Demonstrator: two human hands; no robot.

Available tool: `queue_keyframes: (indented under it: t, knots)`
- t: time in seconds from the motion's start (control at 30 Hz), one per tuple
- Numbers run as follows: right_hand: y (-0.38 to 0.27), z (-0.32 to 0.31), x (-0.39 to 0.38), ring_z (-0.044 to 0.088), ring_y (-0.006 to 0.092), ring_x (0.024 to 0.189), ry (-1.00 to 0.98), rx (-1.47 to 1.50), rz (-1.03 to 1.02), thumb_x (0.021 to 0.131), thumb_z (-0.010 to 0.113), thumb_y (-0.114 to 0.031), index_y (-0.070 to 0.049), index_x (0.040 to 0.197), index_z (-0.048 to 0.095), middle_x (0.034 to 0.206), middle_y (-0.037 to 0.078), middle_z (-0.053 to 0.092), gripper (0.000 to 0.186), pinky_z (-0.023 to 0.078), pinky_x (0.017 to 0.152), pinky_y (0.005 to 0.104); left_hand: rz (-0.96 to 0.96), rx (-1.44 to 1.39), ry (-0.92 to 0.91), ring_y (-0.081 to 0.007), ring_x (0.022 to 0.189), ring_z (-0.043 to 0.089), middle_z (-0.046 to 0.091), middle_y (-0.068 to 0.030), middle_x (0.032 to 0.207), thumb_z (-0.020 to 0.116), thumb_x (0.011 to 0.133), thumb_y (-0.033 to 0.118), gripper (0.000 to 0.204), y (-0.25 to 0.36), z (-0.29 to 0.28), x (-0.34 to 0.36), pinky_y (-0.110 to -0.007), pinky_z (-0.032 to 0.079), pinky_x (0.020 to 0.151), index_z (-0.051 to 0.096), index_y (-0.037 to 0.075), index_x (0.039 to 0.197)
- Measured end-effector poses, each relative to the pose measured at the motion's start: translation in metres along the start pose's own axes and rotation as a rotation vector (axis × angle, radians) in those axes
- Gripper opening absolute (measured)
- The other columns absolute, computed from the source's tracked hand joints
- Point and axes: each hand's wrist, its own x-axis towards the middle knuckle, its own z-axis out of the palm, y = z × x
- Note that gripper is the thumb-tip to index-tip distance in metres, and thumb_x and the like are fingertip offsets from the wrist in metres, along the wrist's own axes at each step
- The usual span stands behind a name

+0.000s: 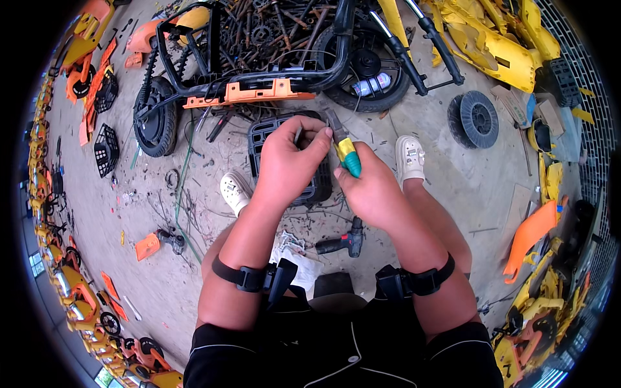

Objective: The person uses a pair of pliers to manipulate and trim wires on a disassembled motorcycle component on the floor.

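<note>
My right hand (372, 187) is wrapped round the yellow and green grip of what look like pliers (348, 155), their grey metal jaws pointing up and away from me. Close beside the jaws, my left hand (291, 155) is closed, thumb and fingers pinched together. A small dark sliver shows between its fingers, too small to name. Both hands are above a black plastic basket (259, 169), which they partly cover. Just beyond stands a black scooter frame (259, 84) with an orange panel (259, 92) along its near side.
Rusty metal parts (272, 32) are piled inside the frame. A cordless drill (349, 240) lies on the floor near me. To the right are a wire spool (475, 119), yellow panels (491, 52) and an orange panel (530, 239). A wheel (158, 116) stands at left; cables (187, 200) trail nearby.
</note>
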Motion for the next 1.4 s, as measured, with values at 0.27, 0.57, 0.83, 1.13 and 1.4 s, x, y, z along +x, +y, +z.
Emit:
queue_keyframes:
  t: [0.27,0.57,0.83,1.13,1.4]
  knots:
    - [-0.01,-0.002,-0.002,0.065,0.0482,0.089,0.038,-0.089,0.018,0.095,0.063,-0.019,0.0,0.114,0.053,0.09,0.027,0.067,0.029,0.049,0.076,0.0548,-0.058,-0.018,-0.058,-0.004,0.071,0.053,0.065,0.0009,0.08,0.071,0.096,0.014,0.017,-0.006,-0.006,0.003,-0.022,0.046,0.063,0.068,-0.002,0.098]
    - [-0.012,-0.003,-0.004,0.066,0.0475,0.092,0.073,-0.108,0.046,0.093,0.063,-0.016,-0.002,0.117,0.056,0.095,0.026,0.069,0.029,0.05,0.079,0.054,-0.047,0.084,-0.124,-0.0071,0.081,0.053,0.061,0.0008,0.086,0.065,0.1,0.011,0.011,0.002,-0.012,0.003,-0.024,0.044,0.073,0.063,0.001,0.098]
    - [-0.002,-0.018,0.01,0.066,0.0455,0.094,0.356,-0.085,0.046,0.096,0.062,-0.017,-0.001,0.119,0.056,0.098,0.027,0.068,0.029,0.051,0.078,0.0528,-0.113,0.133,-0.26,-0.0076,0.081,0.054,0.062,0.0005,0.086,0.065,0.099,0.009,0.009,-0.007,-0.012,-0.002,-0.024,0.046,0.075,0.063,0.001,0.098]
    - [0.0,-0.029,0.002,0.066,0.0466,0.093,0.144,-0.017,0.112,0.095,0.061,-0.017,-0.002,0.126,0.054,0.099,0.027,0.067,0.035,0.05,0.079,0.0524,-0.093,-0.084,-0.182,-0.0064,0.079,0.054,0.063,0.0012,0.086,0.064,0.101,0.011,0.01,-0.013,-0.023,-0.002,-0.023,0.046,0.072,0.064,0.001,0.101]
    - [-0.011,-0.024,-0.009,0.065,0.0437,0.103,-0.054,-0.014,0.061,0.092,0.062,-0.011,-0.001,0.131,0.052,0.111,0.024,0.068,0.042,0.052,0.087,0.0475,-0.053,-0.119,-0.151,-0.0057,0.079,0.054,0.063,0.0013,0.087,0.067,0.1,0.013,0.012,-0.013,-0.016,0.002,-0.023,0.045,0.071,0.064,0.001,0.102]
